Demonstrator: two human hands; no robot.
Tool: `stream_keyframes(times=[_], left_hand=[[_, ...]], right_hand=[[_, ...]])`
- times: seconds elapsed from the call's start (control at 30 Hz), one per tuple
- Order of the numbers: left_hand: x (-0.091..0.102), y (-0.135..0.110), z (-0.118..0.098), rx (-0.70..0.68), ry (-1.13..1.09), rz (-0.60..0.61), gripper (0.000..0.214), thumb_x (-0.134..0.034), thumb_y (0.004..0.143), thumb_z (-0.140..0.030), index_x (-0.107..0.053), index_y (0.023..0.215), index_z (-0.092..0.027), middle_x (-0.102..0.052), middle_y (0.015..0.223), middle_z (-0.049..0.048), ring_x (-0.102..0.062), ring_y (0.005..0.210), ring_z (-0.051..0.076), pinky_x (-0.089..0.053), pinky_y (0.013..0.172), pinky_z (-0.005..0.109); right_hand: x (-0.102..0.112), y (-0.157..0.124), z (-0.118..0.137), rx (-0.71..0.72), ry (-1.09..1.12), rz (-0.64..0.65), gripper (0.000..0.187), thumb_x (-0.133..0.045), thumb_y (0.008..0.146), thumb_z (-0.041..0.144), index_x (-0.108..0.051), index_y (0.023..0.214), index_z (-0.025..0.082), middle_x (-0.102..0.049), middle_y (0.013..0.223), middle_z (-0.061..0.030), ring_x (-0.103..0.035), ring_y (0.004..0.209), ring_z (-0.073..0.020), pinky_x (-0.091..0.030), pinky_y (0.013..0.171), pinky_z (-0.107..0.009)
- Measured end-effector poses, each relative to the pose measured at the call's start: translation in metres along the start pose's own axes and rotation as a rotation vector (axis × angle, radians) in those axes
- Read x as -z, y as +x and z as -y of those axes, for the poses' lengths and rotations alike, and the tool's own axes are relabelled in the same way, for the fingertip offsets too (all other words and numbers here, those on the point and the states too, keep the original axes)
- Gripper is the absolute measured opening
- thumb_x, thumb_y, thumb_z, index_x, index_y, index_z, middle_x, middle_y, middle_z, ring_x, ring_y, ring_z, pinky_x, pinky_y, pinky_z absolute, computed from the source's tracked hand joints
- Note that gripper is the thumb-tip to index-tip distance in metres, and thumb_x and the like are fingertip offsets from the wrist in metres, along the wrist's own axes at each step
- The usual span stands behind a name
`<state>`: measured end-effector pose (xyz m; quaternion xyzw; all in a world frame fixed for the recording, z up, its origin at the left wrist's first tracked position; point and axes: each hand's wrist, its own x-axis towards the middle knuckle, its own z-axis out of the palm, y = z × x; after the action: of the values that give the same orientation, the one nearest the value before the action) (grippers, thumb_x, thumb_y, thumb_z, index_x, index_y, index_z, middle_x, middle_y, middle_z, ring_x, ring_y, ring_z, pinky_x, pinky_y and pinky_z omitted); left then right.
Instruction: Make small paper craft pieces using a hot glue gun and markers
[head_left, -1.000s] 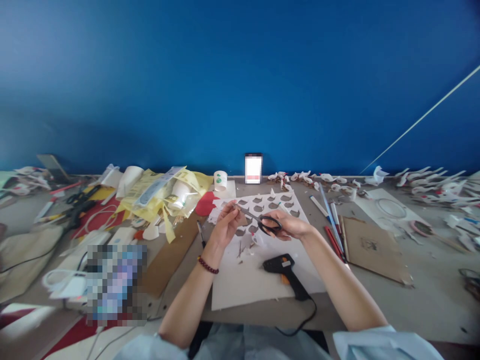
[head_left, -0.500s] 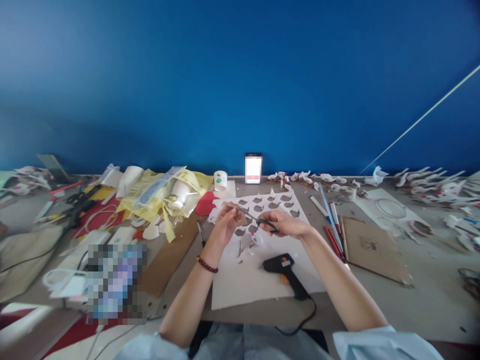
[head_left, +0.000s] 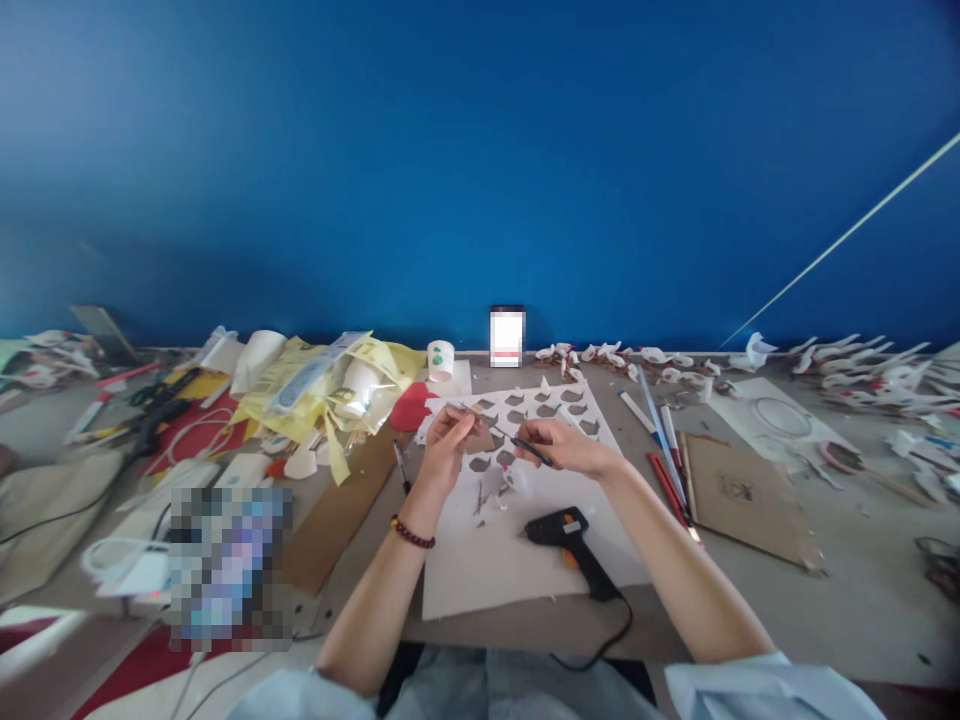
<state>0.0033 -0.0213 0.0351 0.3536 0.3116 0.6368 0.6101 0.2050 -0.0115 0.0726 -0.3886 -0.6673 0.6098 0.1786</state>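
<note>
My right hand (head_left: 559,445) is closed around the dark handle of a pair of scissors (head_left: 534,452), whose thin metal blades point left towards my other hand. Thumb and fingertips of my left hand (head_left: 448,440) are pinched together on something too small to make out, near a brown scrap (head_left: 480,440). Both hands are above a white sheet (head_left: 465,575) with rows of leaf-shaped cut-outs. Below them on the sheet lie a small white piece with a red mark (head_left: 514,478) and a black glue gun (head_left: 559,527), its nozzle facing left.
Yellow plastic packaging (head_left: 300,385) and a paper cup (head_left: 440,360) stand back left. A cardboard strip (head_left: 349,510) lies left of the sheet. Markers (head_left: 666,482) and a cardboard piece (head_left: 742,500) lie right. Several white bird-like pieces (head_left: 862,370) are at far right. A blue wall (head_left: 480,180) rises behind.
The scissors have turned slightly in my right hand, so their handle now looks narrower. My left hand stays pinched in nearly the same place.
</note>
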Motion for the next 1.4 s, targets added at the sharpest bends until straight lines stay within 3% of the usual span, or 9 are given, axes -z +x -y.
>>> stream_keyframes(times=[0.2,0.8,0.93,1.07,1.2,1.4], left_hand=[[0.004,0.001,0.000,0.086,-0.067,0.021,0.019,-0.073,0.068,-0.024,-0.056,0.067,-0.018,-0.057,0.071,-0.0022,-0.053,0.063,0.008,-0.041,0.063,0.022],[0.003,0.001,0.003,0.168,-0.099,0.066,0.023,-0.076,0.065,-0.023,-0.054,0.062,-0.017,-0.053,0.063,-0.0032,-0.052,0.060,0.007,-0.043,0.063,0.022],[0.002,0.002,0.004,0.161,-0.123,0.071,0.019,-0.075,0.067,-0.024,-0.059,0.076,-0.018,-0.062,0.082,-0.0001,-0.058,0.072,0.010,-0.046,0.071,0.024],[0.002,0.000,0.002,0.178,-0.154,0.114,0.038,-0.074,0.068,-0.029,-0.061,0.103,-0.021,-0.061,0.113,0.0061,-0.059,0.096,0.016,-0.047,0.081,0.029],[0.004,-0.001,0.002,0.191,-0.163,0.160,0.031,-0.072,0.069,-0.031,-0.066,0.097,-0.018,-0.066,0.094,0.0052,-0.060,0.087,0.015,-0.047,0.081,0.027],[0.006,0.002,0.006,0.171,-0.145,0.092,0.021,-0.076,0.065,-0.028,-0.069,0.082,-0.018,-0.067,0.085,0.0023,-0.061,0.078,0.012,-0.048,0.075,0.025]], right_hand=[[-0.002,0.006,-0.010,-0.055,0.195,0.051,0.031,-0.064,0.076,0.045,-0.051,0.075,0.016,-0.046,0.054,0.0060,-0.027,0.043,-0.0037,-0.013,0.038,-0.018],[-0.011,0.007,-0.004,-0.005,0.285,0.072,0.035,-0.064,0.075,0.046,-0.047,0.070,0.016,-0.045,0.056,0.0047,-0.029,0.045,-0.0039,-0.013,0.039,-0.020],[-0.011,0.007,-0.004,-0.012,0.317,0.083,0.035,-0.063,0.076,0.046,-0.046,0.070,0.016,-0.045,0.055,0.0049,-0.028,0.045,-0.0037,-0.013,0.039,-0.019],[-0.011,0.007,-0.004,-0.021,0.343,0.089,0.034,-0.065,0.074,0.046,-0.049,0.072,0.016,-0.045,0.056,0.0049,-0.030,0.046,-0.0038,-0.013,0.039,-0.019],[-0.012,0.007,-0.005,-0.009,0.393,0.094,0.036,-0.068,0.071,0.046,-0.049,0.072,0.015,-0.045,0.059,0.0044,-0.031,0.046,-0.0035,-0.012,0.039,-0.019],[-0.012,0.007,-0.004,-0.002,0.405,0.086,0.036,-0.068,0.071,0.046,-0.050,0.071,0.015,-0.045,0.060,0.0045,-0.029,0.045,-0.0031,-0.011,0.039,-0.020]])
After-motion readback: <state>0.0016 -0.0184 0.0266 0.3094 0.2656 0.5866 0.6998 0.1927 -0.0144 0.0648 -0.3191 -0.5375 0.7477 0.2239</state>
